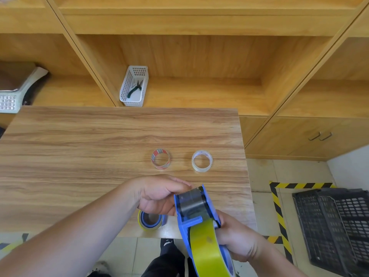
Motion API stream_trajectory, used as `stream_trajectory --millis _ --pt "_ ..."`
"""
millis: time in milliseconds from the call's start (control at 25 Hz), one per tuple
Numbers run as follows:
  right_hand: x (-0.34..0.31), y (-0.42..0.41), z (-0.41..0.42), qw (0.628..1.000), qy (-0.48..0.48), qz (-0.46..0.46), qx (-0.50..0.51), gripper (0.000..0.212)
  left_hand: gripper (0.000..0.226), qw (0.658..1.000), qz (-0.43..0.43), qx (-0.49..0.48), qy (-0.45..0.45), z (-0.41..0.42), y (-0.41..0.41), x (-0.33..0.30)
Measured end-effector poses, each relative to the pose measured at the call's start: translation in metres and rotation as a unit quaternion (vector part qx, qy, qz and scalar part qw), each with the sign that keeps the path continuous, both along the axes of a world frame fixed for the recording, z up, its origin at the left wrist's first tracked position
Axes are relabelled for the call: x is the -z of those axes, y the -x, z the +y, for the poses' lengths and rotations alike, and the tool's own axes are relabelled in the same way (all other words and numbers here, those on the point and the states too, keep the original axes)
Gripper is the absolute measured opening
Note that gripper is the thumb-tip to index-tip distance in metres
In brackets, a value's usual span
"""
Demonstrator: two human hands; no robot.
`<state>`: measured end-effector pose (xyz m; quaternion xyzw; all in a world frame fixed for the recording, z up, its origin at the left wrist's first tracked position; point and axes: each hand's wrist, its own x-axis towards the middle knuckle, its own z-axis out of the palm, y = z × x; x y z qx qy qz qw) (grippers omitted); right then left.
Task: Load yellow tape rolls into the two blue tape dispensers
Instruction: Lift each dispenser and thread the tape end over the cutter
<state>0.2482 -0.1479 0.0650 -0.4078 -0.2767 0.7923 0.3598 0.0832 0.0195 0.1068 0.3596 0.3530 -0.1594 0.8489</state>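
Blue plastic forms the hand-held tape dispenser (194,211) that is gripped over the near edge of the wood-grain surface (99,148), with a yellow tape roll (207,250) seated in its rear wheel and its serrated cutter end pointed away from the person. The dispenser's right side is clasped by the right hand (237,236), fingers curled round the body near the roll. The left hand (159,193) is closed narrowly on the front part of the dispenser, its fingertips set by the cutter and grey roller; whether a strip of tape is pinched there cannot be told. A second blue dispenser with a yellow roll (150,219) is seen lying on the surface just below the left hand, partly hidden by it. Farther out on the surface, a clear tape roll with a red-printed core (161,158) and a clear roll with a white core (202,160) are laid flat, apart from each other. A white perforated plastic basket (127,90) holding green-handled pliers (134,88) is placed on the wooden shelf (199,92) behind.
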Motion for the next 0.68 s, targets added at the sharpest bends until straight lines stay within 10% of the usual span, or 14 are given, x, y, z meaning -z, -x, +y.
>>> stream_trajectory --millis 360,680 --pt "0.004 0.008 -0.006 0.996 0.055 0.063 0.017 0.041 0.009 0.998 0.042 0.057 0.002 -0.013 -0.003 0.041" --pt "0.044 0.006 -0.001 0.95 0.177 -0.125 0.225 0.032 0.007 0.914 0.224 -0.292 -0.169 -0.031 0.017 0.1"
